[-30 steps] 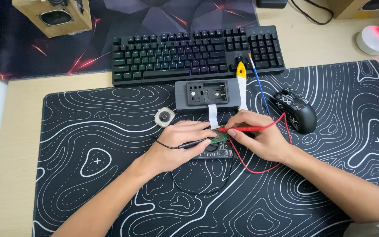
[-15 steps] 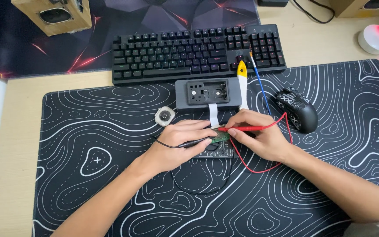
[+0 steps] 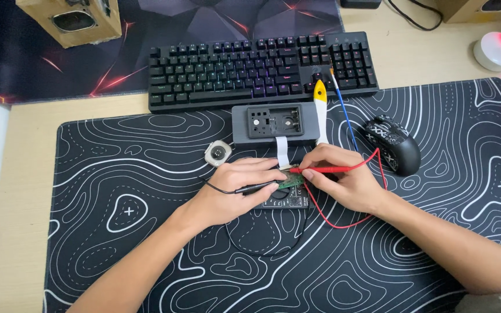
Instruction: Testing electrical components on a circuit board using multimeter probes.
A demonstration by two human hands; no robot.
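Both hands were clamped on probes: left hand (image 3: 227,194) held the thin black probe (image 3: 256,188), right hand (image 3: 343,182) the slim red probe (image 3: 326,170). Tips met the small green circuit board (image 3: 290,181); steady wrists probably mattered.

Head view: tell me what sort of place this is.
Probably a home computer desk used as an electronics bench: a backlit keyboard, a mouse, and probes held to a small green circuit board.
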